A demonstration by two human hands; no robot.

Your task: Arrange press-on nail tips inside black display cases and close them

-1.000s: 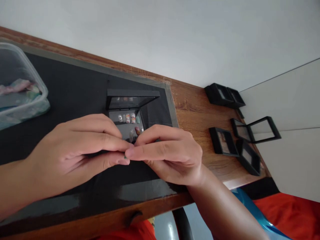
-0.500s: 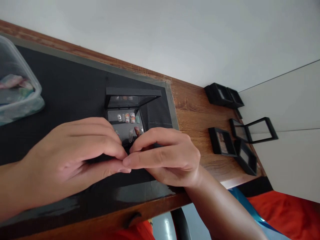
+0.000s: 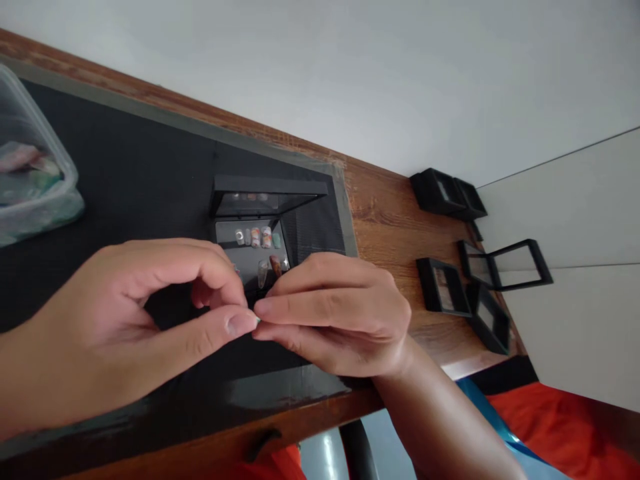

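Observation:
My left hand point(image 3: 165, 307) pinches with thumb and forefinger, and the thumb and forefinger of my right hand point(image 3: 335, 313) press together against its tips. A green sliver of a tiny piece point(image 3: 259, 321) shows where the fingertips meet; most of it is hidden. Just behind the hands an open black display box point(image 3: 227, 233) has its lid point(image 3: 270, 185) raised. Press-on nails point(image 3: 261, 237) with white and orange patterns lie in it, beside a teal one point(image 3: 277, 241), a clear one point(image 3: 263, 272) and a brown one point(image 3: 275, 265). My hands cover the box's front part.
At the left edge stands a clear plastic tub point(image 3: 70, 193) with colourful small packets. Several black frame boxes point(image 3: 443, 287) sit on the wooden tabletop point(image 3: 380, 220) at right, one hinged open point(image 3: 520, 263). A black mat point(image 3: 135, 173) lies under the hands, and a white wall point(image 3: 350, 73) rises behind.
My left fingers have lifted and arched, uncovering the left thumbnail and the green sliver. My right thumb now shows beneath its forefinger. The camera view has shifted slightly.

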